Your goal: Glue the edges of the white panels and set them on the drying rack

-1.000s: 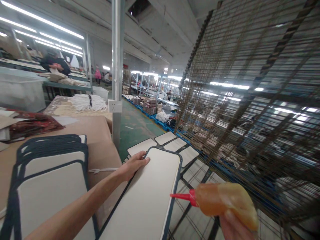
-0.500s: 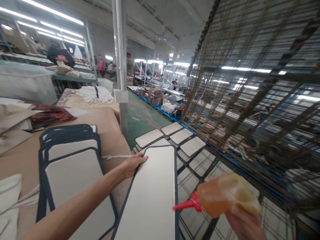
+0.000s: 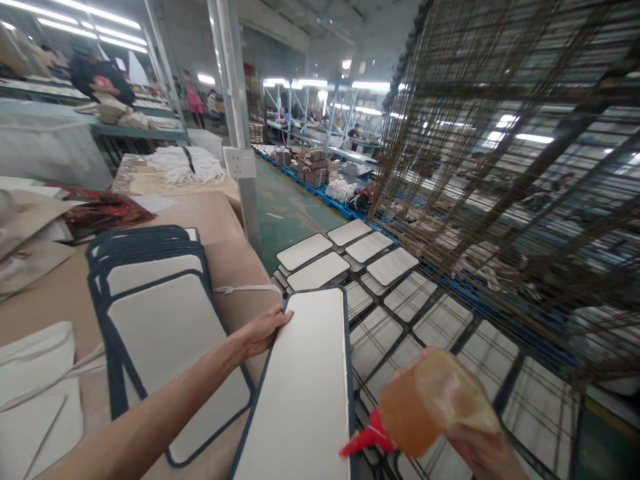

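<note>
My left hand grips the left edge of a long off-white panel with a dark blue border, thumb on top and fingers underneath. In my right hand is a squeeze bottle of amber glue, tilted down to the left. Its red nozzle points at the panel's right border, where a thin pale line runs along the edge. Part of my right hand is hidden behind the bottle. Left of the panel, a stack of similar blue-edged panels lies on the brown-covered table.
Rows of bordered panels lie on a wire-mesh rack to the right, with more raised mesh above. A metal post with a socket box stands ahead. White cords lie behind the stack. A person works at the far left.
The nozzle has moved down along the panel's right edge, toward me. My left hand keeps its hold on the panel. The whole view has shifted slightly.
</note>
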`<state>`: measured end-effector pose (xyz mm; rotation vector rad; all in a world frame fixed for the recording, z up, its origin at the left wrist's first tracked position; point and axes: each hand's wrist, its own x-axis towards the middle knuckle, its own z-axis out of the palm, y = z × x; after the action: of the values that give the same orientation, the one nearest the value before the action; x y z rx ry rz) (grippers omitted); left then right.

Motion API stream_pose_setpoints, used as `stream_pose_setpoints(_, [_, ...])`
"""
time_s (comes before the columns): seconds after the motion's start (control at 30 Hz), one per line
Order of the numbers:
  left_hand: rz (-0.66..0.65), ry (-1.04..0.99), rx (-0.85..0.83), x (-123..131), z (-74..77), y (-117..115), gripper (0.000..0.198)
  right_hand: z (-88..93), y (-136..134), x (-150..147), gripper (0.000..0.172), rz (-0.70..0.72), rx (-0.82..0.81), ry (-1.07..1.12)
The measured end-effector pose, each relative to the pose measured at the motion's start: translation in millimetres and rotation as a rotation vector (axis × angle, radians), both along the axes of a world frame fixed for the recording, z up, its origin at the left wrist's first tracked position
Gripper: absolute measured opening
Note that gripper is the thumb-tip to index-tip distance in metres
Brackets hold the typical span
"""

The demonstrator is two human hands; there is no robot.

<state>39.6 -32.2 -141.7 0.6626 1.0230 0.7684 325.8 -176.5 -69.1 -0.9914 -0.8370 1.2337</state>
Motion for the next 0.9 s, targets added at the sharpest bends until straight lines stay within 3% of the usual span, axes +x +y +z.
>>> stream_pose_setpoints(0.23, [0.076,0.126,0.105,5.9,-12.7,-8.0,0.055,-0.2,0.8,-7.5,0.062,0.053,-0.023,-0.018])
stream_pose_setpoints(0.33, [0.142,0.209,0.160,12.3,-7.4,-7.3,0.052,-8.8,9.0,1.4,0.063,-0.016,-0.009,0.021])
stream_pose_setpoints(0.43, [0.147,0.243,0.214,19.0,3.9,-3.3,0.048,-11.5,28.1,13.5,0.053,-0.139,0.074,-0.002])
stream_pose_setpoints(0.57, [0.101,0.223,0.280,26.7,16.4,5.2,0.046,4.0,59.3,25.3,0.040,-0.339,0.209,-0.041])
stream_pose_setpoints(0.73, [0.074,0.168,0.343,32.8,18.5,14.3,0.054,29.7,86.1,32.0,0.039,-0.340,0.325,-0.078])
stream_pose_setpoints(0.9, [0.082,0.176,0.364,36.4,20.4,18.7,0.049,40.8,102.4,36.5,0.037,-0.314,0.375,-0.102])
